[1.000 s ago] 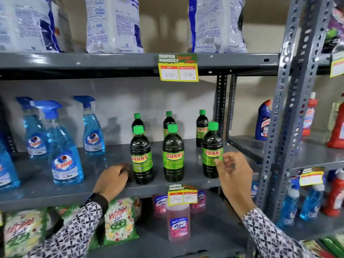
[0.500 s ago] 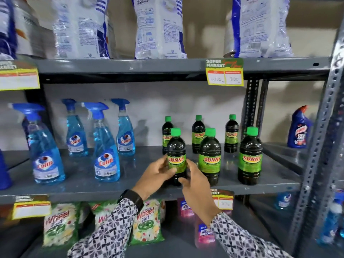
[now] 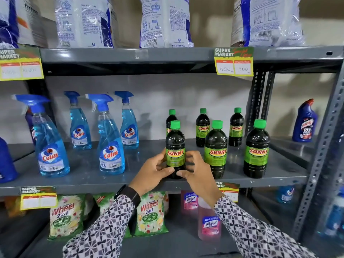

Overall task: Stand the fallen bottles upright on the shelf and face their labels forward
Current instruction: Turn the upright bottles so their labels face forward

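Several dark Sunny bottles with green caps stand upright on the grey middle shelf (image 3: 275,175). The front-left Sunny bottle (image 3: 175,144) is held low down by both hands, its green label facing me. My left hand (image 3: 154,170) wraps its left side and my right hand (image 3: 195,170) its right side, thumbs meeting at its base. Two more front bottles stand to the right, the middle one (image 3: 216,149) and the right one (image 3: 257,149), labels forward. Three smaller-looking bottles stand behind in the back row (image 3: 202,127).
Blue Colin spray bottles (image 3: 111,144) stand left on the same shelf. White detergent bags (image 3: 163,21) fill the shelf above. Wheel packets (image 3: 150,213) and pink Lizol bottles (image 3: 209,220) sit below. A perforated steel upright (image 3: 323,146) is at the right, with a blue Harpic bottle (image 3: 305,121) beyond.
My view has shifted left and closer. Both hands moved from apart on the shelf to closing around the front-left Sunny bottle, and their grip has tightened at its base.
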The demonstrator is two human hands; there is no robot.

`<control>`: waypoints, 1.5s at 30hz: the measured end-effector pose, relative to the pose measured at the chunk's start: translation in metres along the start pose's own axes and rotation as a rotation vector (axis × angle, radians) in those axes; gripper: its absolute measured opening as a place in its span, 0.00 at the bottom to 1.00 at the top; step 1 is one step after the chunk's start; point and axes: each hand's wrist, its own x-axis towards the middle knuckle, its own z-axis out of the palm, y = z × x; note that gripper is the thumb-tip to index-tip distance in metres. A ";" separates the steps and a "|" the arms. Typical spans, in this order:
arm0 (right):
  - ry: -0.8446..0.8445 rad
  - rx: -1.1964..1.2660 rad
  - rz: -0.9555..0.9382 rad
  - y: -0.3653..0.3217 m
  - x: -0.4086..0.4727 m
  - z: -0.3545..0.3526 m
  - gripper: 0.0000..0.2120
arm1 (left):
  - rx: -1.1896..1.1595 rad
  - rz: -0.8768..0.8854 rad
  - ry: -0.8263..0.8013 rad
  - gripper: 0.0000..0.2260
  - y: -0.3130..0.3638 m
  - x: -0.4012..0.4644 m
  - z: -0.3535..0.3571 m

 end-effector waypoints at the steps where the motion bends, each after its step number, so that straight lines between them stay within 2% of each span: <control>1: -0.001 0.005 -0.004 0.000 0.000 0.000 0.27 | 0.002 0.006 0.003 0.31 0.000 0.000 0.000; 7: -0.012 0.028 -0.011 0.005 0.001 0.001 0.27 | 0.047 0.000 0.048 0.29 -0.003 -0.001 0.003; 13: -0.028 0.012 -0.062 0.001 -0.006 -0.002 0.30 | 0.037 -0.032 0.057 0.31 -0.001 -0.011 0.008; 15: -0.025 -0.015 -0.092 0.001 -0.017 -0.009 0.30 | 0.001 -0.045 0.175 0.31 0.008 -0.021 0.011; 16: 0.007 -0.043 -0.102 0.003 -0.023 -0.016 0.27 | -0.008 -0.055 0.294 0.29 0.013 -0.027 0.014; 18: 0.155 -0.070 -0.134 0.009 -0.037 -0.034 0.20 | -0.034 -0.018 0.570 0.21 0.021 -0.042 0.024; 20: 0.368 -0.074 -0.180 0.018 -0.045 -0.052 0.15 | -0.096 0.048 0.690 0.15 0.035 -0.053 0.041; 21: 0.449 -0.090 -0.191 0.023 -0.045 -0.061 0.15 | -0.104 0.059 0.669 0.14 0.045 -0.055 0.053; 23: 0.497 -0.114 -0.154 0.033 -0.041 -0.075 0.23 | -0.035 0.058 0.484 0.15 0.062 -0.051 0.079; 25: 0.385 -0.049 -0.039 0.041 -0.032 -0.086 0.32 | 0.108 0.044 0.271 0.23 0.071 -0.037 0.103; 27: 0.229 0.017 0.007 0.046 -0.022 -0.094 0.38 | 0.214 -0.010 0.159 0.31 0.073 -0.016 0.118; 29: 0.122 0.040 -0.006 0.047 -0.014 -0.100 0.38 | 0.227 -0.054 0.150 0.34 0.069 0.004 0.122; 32: 0.064 0.025 -0.002 0.051 -0.004 -0.107 0.36 | 0.099 -0.051 0.095 0.32 0.058 0.027 0.119; 35: 0.056 0.012 -0.020 0.054 0.001 -0.111 0.36 | 0.035 0.008 0.029 0.28 0.050 0.040 0.120; 40: 0.068 0.002 -0.052 0.062 0.002 -0.115 0.36 | -0.027 0.032 0.043 0.35 0.051 0.040 0.133; 45: 0.070 -0.019 -0.072 0.063 -0.005 -0.118 0.35 | -0.034 0.037 0.062 0.37 0.046 0.040 0.140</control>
